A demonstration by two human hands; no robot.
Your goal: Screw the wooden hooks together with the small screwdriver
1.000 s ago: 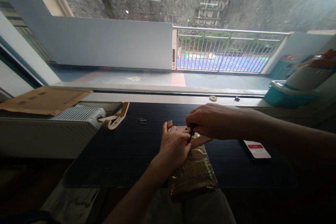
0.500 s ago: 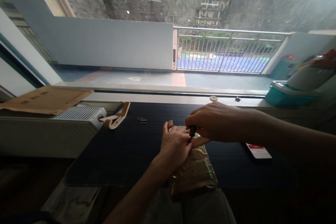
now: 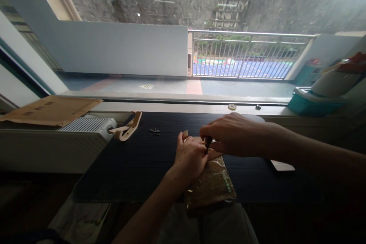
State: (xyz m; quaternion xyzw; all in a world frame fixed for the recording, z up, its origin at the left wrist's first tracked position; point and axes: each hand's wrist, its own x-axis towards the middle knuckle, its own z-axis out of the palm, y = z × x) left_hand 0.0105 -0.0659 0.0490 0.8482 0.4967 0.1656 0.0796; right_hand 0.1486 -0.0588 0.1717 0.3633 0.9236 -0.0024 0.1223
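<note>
My left hand (image 3: 189, 156) presses down on a flat wooden piece (image 3: 215, 154) that lies on the dark mat (image 3: 128, 164), its fingers closed over it. My right hand (image 3: 231, 134) is closed round a small black-handled screwdriver (image 3: 207, 143) held upright, tip on the wooden piece between the two hands. Most of the piece is hidden under my hands. A clear plastic bag (image 3: 211, 187) lies under the piece and hangs over the near edge. Several small dark screws (image 3: 154, 131) lie on the mat to the left. Another curved wooden piece (image 3: 127, 129) rests at the mat's far left corner.
A white radiator (image 3: 85, 124) and a sheet of brown cardboard (image 3: 48, 109) sit to the left. A white card (image 3: 281, 166) lies on the mat under my right forearm. On the sill are a small ring (image 3: 232, 106), a dark bit (image 3: 258, 107) and a teal-based container (image 3: 313, 103).
My right hand has shifted slightly left and turned on the screwdriver handle. My forearm now covers more of the white card. My left hand has stayed put.
</note>
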